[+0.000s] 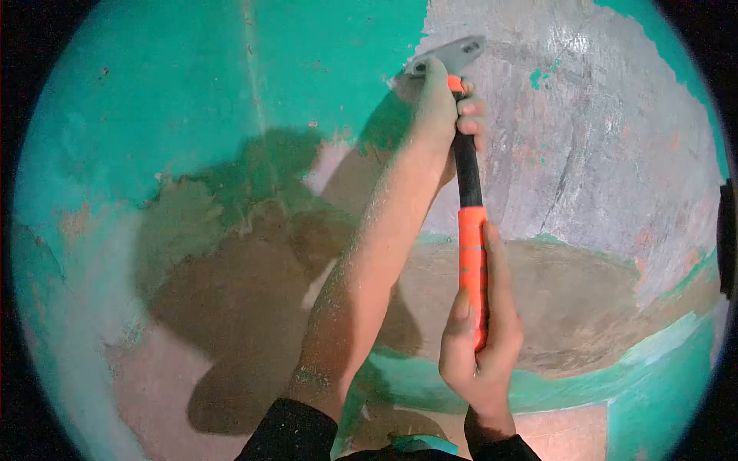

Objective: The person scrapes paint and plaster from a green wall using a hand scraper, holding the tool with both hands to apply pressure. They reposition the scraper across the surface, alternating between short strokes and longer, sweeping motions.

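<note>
A long-handled paint scraper with a grey metal head, a black shaft and an orange grip is held up against the wall. My left hand is closed round the shaft just below the head, its thumb pressed along the head. Lower down, my right hand wraps the end of the orange grip, with a finger stretched along its side. The scraper head lies at the border between green paint and a bare grey patch. Its blade edge is hard to make out.
Green paint with ragged edges covers the wall's left side. Shadows of my arms and head fall on the left and centre. A brownish bare area lies right of the grip, with a green band beneath. Something dark stands at the right edge.
</note>
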Demonstrator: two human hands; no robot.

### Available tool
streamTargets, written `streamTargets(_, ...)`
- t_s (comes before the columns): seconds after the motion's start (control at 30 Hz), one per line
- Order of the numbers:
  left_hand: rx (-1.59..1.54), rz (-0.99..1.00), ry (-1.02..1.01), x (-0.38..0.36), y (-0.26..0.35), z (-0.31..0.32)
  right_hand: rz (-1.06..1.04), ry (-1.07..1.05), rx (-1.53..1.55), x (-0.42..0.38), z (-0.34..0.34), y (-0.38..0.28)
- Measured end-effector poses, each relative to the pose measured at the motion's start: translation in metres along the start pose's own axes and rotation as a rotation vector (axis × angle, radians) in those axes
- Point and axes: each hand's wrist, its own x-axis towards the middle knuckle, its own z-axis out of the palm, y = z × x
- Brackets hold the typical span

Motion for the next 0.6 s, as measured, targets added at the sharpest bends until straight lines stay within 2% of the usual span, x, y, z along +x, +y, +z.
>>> streamTargets(0.07,-0.004,-0.008,0.021,-0.002,-0.004,-0.002,-0.006,0.007,-0.039,0.009,0.001,-0.002)
streamTargets(0.27,-0.012,-0.023,-0.121,0.000,-0.018,-0.019,-0.001,-0.009,-0.002,0.002,0.003,0.000)
streamTargets(0.37,0.011,0.069,-0.009,0.002,-0.006,-0.002,0.099,-0.031,0.091,0.010,0.003,-0.011)
streamTargets(0.57,-0.042,-0.097,0.017,-0.019,-0.004,0.007,0.142,-0.037,0.082,0.004,0.003,-0.014)
streamTargets(0.6,-0.036,-0.050,0.002,-0.017,0.000,0.009,0.136,-0.029,0.080,0.006,0.004,-0.014)
